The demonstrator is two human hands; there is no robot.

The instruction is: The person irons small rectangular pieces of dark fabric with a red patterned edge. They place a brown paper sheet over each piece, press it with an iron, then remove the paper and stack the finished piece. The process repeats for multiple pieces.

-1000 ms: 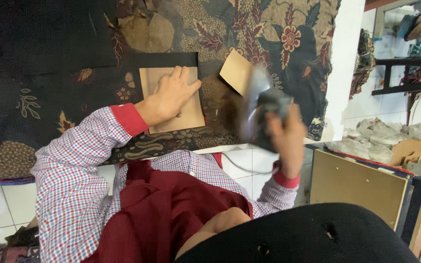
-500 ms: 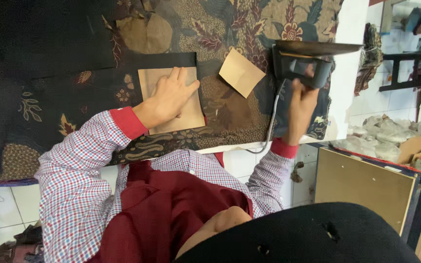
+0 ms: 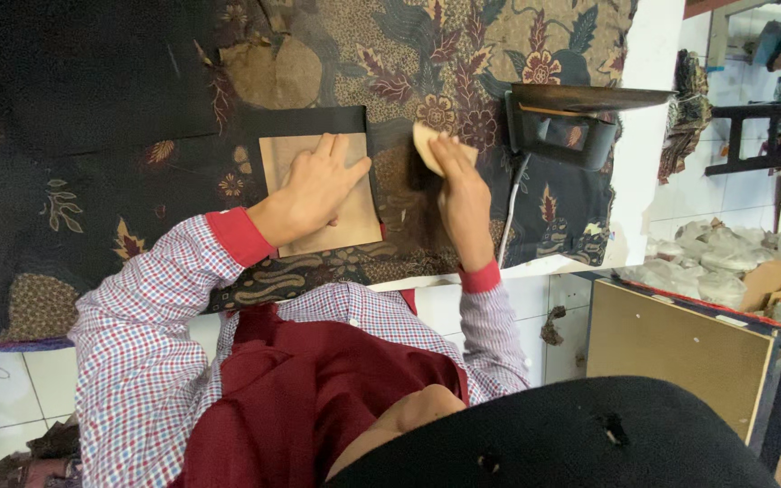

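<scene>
Hands first: the right hand (image 3: 463, 194) has let go of the iron (image 3: 564, 122), which half a second ago it was setting down on end near the table's right edge, and now lies on the small tan card (image 3: 427, 145), fingers stretched over it so that only one corner shows. Whether it pinches the card or merely presses it cannot be told. The iron stands upright by itself, its cord (image 3: 508, 217) trailing down over the table edge. That suggests the pressing has paused and the small card is what the hand attends to.

The left hand (image 3: 318, 185) has not moved: it stays flat, fingers together, pressing the larger tan card (image 3: 354, 221) onto a black cloth piece (image 3: 309, 119), which rests on the flowered brown and dark cloth (image 3: 463, 45) covering the table.

No package or label shows on the table. Right of it stands a tan board box (image 3: 666, 339) with dark edging, and behind it a heap of pale crumpled wrappings (image 3: 725, 258) lies on the tiled floor.
</scene>
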